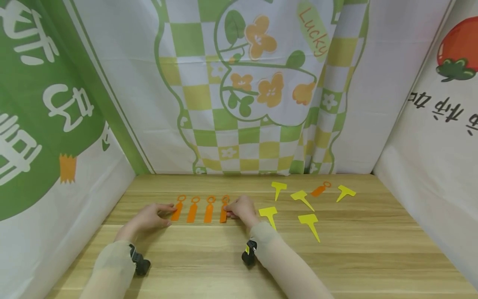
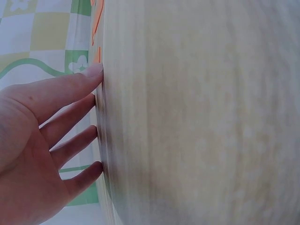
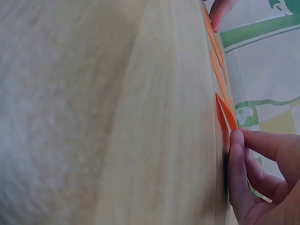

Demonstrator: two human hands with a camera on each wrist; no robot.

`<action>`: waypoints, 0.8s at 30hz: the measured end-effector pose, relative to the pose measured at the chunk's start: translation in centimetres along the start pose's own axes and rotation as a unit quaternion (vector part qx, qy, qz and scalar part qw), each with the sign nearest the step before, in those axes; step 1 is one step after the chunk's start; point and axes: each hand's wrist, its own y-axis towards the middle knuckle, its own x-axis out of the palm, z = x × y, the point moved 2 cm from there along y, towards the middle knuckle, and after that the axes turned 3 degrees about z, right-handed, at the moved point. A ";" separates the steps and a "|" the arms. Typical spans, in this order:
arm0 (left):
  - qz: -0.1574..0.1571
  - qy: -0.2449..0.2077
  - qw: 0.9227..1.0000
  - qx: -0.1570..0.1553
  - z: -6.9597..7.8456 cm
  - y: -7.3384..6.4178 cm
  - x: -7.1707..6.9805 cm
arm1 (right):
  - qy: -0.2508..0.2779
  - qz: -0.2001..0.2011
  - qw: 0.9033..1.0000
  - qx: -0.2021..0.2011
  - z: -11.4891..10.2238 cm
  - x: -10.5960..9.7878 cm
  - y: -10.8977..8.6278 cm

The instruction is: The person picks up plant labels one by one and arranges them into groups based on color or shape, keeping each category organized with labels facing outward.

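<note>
Four orange tags lay side by side on the wooden table (image 1: 201, 265), ring ends pointing away from the person, between the left hand (image 1: 147, 216) and the right hand (image 1: 243, 209). The leftmost tag (image 1: 176, 212) lay right at the fingertips of the left hand, which reached its outer edge with fingers extended and spread apart, the thumb lower down near its bottom end. The left wrist view showed these fingers fanned out, gripping nothing; whether they pressed on the tag could not be told.

The second tag (image 1: 192, 213) and the third tag (image 1: 208, 213) lay between the hands, apart from both. The rightmost tag (image 1: 223, 216) was pinched between the thumb and fingers of the right hand, which came at it from its right side. In the right wrist view this tag slanted away from the fingertips; whether its whole length touched the table could not be told.

Well to the right of the row, beyond the right hand, another orange tag, the loose tag (image 1: 318, 190), lay on the table with its ring to the upper right. Around it were five yellow T-shaped labels (image 1: 309, 221), the closest just to the right of the right wrist. A checked cloth (image 1: 248, 139) hung behind the table.
</note>
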 end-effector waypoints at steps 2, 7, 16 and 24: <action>-0.001 -0.002 1.000 -0.004 0.0 -0.1 0.0 | -0.007 0.003 1.000 -0.002 -0.1 0.0 0.0; 0.001 0.002 1.000 -0.003 0.0 -0.1 0.0 | -0.031 0.007 0.999 -0.011 -0.2 0.1 -0.1; 0.003 0.010 1.000 0.003 0.0 0.0 0.0 | -0.068 0.016 0.997 -0.022 -0.5 0.3 -0.2; -0.001 0.010 1.000 0.008 0.0 0.0 0.0 | -0.056 0.015 0.998 -0.028 -0.6 0.3 -0.4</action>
